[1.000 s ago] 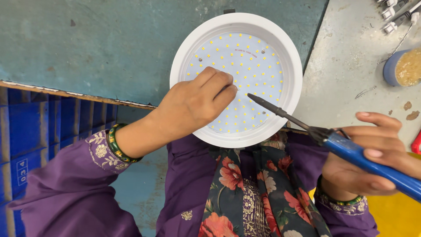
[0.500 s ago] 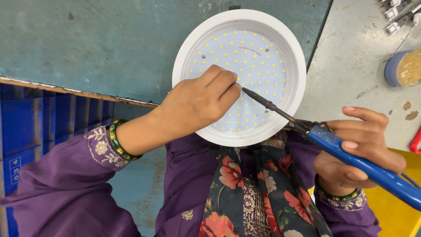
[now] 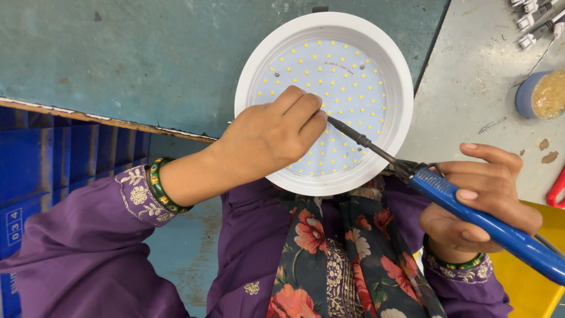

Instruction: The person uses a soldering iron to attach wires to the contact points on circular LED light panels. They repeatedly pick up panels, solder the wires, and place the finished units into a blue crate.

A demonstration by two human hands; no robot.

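A round white lamp housing [image 3: 400,88] lies face up at the table's near edge, with a white disc of several small yellow light dots [image 3: 347,88] inside it. My left hand [image 3: 268,138] rests on the disc's lower left, fingers pinched together near its middle; whether they hold anything is hidden. My right hand [image 3: 479,203] grips a blue-handled soldering iron [image 3: 465,209]. Its dark tip [image 3: 332,121] reaches to just beside my left fingertips on the disc.
The lamp sits on a worn teal table [image 3: 118,59]. To the right lies a grey surface [image 3: 477,88] with a small blue pot of yellowish paste [image 3: 541,94] and several metal clips [image 3: 532,17]. Blue crates [image 3: 53,165] stand at the left, a yellow surface [image 3: 529,288] at the lower right.
The iron's tip has slid left across the disc up to my left fingertips. My right hand has followed it in. The left hand has barely moved.
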